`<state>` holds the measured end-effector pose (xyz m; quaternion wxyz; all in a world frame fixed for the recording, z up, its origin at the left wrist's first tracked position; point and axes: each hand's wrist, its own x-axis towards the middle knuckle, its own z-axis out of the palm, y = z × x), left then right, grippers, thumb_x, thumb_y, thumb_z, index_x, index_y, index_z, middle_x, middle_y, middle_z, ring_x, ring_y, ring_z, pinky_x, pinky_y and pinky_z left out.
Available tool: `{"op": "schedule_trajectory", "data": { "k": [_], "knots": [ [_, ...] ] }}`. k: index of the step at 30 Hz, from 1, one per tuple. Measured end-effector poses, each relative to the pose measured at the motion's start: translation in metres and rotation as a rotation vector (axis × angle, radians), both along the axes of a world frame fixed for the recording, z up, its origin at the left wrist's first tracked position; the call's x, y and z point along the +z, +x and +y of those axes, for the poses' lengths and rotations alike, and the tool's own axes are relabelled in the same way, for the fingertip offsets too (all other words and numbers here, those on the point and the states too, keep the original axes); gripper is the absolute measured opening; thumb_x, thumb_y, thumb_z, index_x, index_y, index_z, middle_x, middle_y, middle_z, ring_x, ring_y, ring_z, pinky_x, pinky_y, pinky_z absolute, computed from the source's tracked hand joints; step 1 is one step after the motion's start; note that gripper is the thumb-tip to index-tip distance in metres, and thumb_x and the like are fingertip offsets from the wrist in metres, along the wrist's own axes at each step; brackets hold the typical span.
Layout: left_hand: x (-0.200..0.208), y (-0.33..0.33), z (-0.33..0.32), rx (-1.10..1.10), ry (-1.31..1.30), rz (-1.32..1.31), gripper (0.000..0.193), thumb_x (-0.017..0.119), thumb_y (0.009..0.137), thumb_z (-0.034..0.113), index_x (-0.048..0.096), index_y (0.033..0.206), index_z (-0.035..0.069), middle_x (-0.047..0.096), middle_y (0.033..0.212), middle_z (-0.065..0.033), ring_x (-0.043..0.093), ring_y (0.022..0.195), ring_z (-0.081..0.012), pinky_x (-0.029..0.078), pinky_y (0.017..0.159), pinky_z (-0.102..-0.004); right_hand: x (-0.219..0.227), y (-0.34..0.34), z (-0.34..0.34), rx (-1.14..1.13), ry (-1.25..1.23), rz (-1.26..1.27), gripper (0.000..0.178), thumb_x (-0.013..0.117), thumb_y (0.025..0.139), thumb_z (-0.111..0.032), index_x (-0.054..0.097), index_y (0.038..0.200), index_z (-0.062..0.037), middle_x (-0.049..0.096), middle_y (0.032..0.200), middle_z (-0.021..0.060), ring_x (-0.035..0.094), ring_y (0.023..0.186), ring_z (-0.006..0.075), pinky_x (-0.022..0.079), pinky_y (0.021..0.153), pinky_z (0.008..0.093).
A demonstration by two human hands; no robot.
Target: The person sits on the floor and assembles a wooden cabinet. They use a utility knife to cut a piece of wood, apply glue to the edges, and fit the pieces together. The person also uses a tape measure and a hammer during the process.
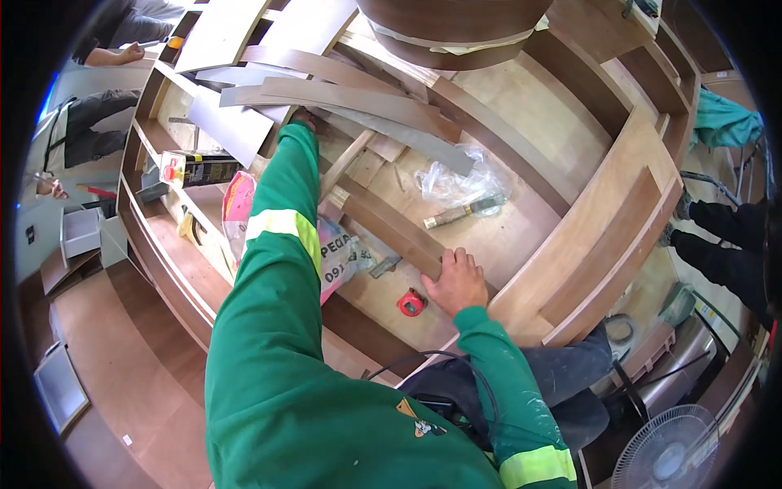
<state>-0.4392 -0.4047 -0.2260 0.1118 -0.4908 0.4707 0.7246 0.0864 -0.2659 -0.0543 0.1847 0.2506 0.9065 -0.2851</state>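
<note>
My left arm reaches far into a large curved wooden frame (562, 285). My left hand (303, 119) is beside long curved strips of thin brown and grey sheet (342, 91); its fingers are mostly hidden. My right hand (458, 281) lies with fingers stretched out on the near end of a brown wooden rail (391, 232). A red tape measure (411, 302) lies just left of that hand. Farther in, a tool with a wooden handle (446, 218) rests against a crumpled clear plastic bag (464, 178). A small grey metal piece (384, 266) lies beside a printed bag (338, 253).
A rectangular can with a red cap (195, 169) stands left of my arm. Beyond the strips rises a brown round drum-like piece (456, 28). A fan (668, 448) stands at lower right. Other people (98, 122) are at the left, and dark-clothed legs (725, 244) show at the right.
</note>
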Motion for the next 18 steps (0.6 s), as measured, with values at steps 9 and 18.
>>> {"op": "schedule_trajectory", "data": {
  "k": [9, 18],
  "knots": [
    [-0.003, 0.013, 0.005, -0.040, -0.055, -0.033, 0.023, 0.048, 0.098, 0.013, 0.055, 0.119, 0.006, 0.061, 0.115, -0.0139, 0.062, 0.098, -0.0314, 0.057, 0.073, -0.0434, -0.002, -0.001, 0.003, -0.020, -0.024, 0.046, 0.050, 0.076, 0.078, -0.043, 0.058, 0.107, -0.0048, 0.058, 0.108, 0.0139, 0.060, 0.105, 0.0331, 0.050, 0.085, 0.0520],
    [0.023, 0.076, 0.019, -0.201, 0.000, -0.078, 0.030, 0.043, 0.099, 0.009, 0.047, 0.127, 0.014, 0.052, 0.117, -0.0125, 0.055, 0.093, -0.0260, 0.056, 0.066, -0.0394, 0.000, 0.005, 0.001, -0.027, -0.005, -0.012, 0.053, 0.075, 0.080, -0.044, 0.058, 0.111, -0.0043, 0.059, 0.111, 0.0145, 0.060, 0.108, 0.0331, 0.050, 0.088, 0.0514]
  ]
}}
